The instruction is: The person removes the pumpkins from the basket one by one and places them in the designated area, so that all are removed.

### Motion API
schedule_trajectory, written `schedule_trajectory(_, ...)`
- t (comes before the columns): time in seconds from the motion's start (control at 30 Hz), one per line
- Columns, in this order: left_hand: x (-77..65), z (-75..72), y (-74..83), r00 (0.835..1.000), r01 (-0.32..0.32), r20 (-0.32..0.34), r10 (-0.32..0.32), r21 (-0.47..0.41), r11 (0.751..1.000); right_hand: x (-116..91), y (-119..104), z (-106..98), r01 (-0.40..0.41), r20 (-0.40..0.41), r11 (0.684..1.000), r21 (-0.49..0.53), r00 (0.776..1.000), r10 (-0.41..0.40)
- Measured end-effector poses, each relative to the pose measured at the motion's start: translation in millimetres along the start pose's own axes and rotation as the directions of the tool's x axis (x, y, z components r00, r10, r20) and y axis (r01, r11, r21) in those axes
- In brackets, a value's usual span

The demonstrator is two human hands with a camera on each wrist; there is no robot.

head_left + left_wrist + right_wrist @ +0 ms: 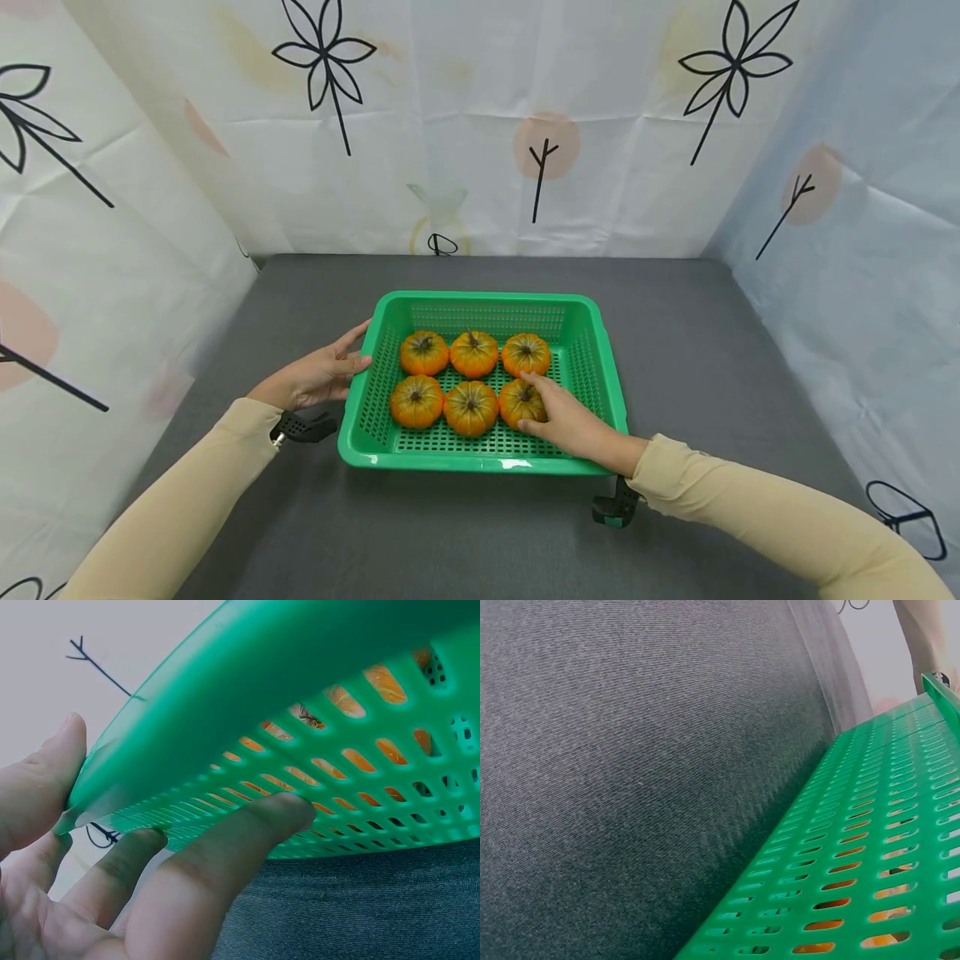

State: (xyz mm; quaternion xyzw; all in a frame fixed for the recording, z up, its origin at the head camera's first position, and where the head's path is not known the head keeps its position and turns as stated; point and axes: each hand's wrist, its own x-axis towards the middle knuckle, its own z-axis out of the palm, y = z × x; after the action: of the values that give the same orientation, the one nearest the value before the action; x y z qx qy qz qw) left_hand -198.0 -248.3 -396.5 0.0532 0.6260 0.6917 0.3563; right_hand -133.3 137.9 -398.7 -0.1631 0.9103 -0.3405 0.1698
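Observation:
A green plastic basket sits on the table with several small orange pumpkins in two rows. My right hand reaches over the basket's near right side and grips the near-row right pumpkin, its thumb and fingers around it. Beside that one lie the near-row middle pumpkin and the near-row left pumpkin. At the left side my left hand holds the basket, thumb at the rim and fingers against the slotted outer wall. The right wrist view shows only the basket's outer wall, not the right hand.
Behind the near row stand the far-row pumpkins, among them a middle one. Dark grey cloth covers the table. White printed curtains hang at the back and both sides. A black wrist camera hangs below the right wrist.

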Motion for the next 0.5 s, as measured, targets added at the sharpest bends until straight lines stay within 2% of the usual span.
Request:
schedule_trajectory(0.23,-1.5,0.7,-0.1,1.0,0.001,-0.001,-0.001,0.0,1.0,0.2,-0.1,1.8,0.05,-0.003,0.999,-0.011,0.999,-0.05)
schedule_trajectory(0.5,-0.9,0.6,-0.3,1.0,0.004,-0.003,-0.004,-0.013,1.0,1.8,2.2,3.3,0.03,0.029,0.999,-0.026,0.999,-0.03)
